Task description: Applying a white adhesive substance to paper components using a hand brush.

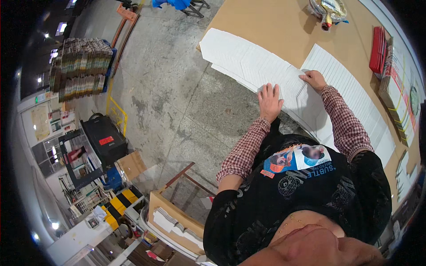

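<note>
A long row of overlapping white card sheets [242, 60] lies fanned along the near edge of a brown board-topped table [262, 22]. My left hand [270, 103] rests on these sheets at the table's edge, fingers stretched out and palm down. Farther right, my right hand [315, 80] has its fingers curled, with thumb and fingertips closed on the edge of a white card sheet. Beyond it a second fanned row of white card sheets [355, 97] curves toward my right side. The undersides of my fingers are hidden.
A roll of clear tape [328, 11] sits at the table's far side. Red pieces [377, 49] and a strapped stack of printed card [397, 88] stand at the right. Leftward on the concrete floor are a black bin [104, 137] and a tall stack of board [82, 66].
</note>
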